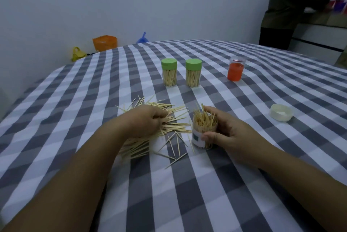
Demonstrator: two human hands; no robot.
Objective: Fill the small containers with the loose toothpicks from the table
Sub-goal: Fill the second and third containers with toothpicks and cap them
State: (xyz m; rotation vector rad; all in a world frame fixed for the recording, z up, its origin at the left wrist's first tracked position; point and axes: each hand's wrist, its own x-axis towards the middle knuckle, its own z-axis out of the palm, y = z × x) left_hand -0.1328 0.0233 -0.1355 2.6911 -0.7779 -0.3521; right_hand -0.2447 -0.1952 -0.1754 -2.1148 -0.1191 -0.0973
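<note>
Four small containers on the checked tablecloth [225, 184], plus one loose lid. Two clear jars with green caps, left one [169, 72] and right one [193, 72], stand upright side by side at the far middle, apart from each other, both packed with upright toothpicks. To their right, well apart, a clear cup [236, 69] whose lower part shows orange-red; contents cannot be made out. One white lid [281, 112] lies alone at right, hollow side up. The fourth, an open clear container [204, 132], is uncapped and crammed with toothpicks standing on end, tips poking above the rim; it carries a white label with a dark rectangle, writing too small to read. No readable text anywhere. Right hand [228, 132] grips this container, thumb across the label, fingers curled round the far side. Loose toothpicks [169, 128] lie in one scattered heap on the cloth just left of the held container, too many to count, with several strays toward the near edge. Left hand [145, 120] rests on the heap, fingers curled down into it around a bunch of sticks. Beyond the table: an orange bag [104, 43], a yellow bag [77, 54], a blue bag [142, 38], and another person [289, 6] standing at a counter, far right.
</note>
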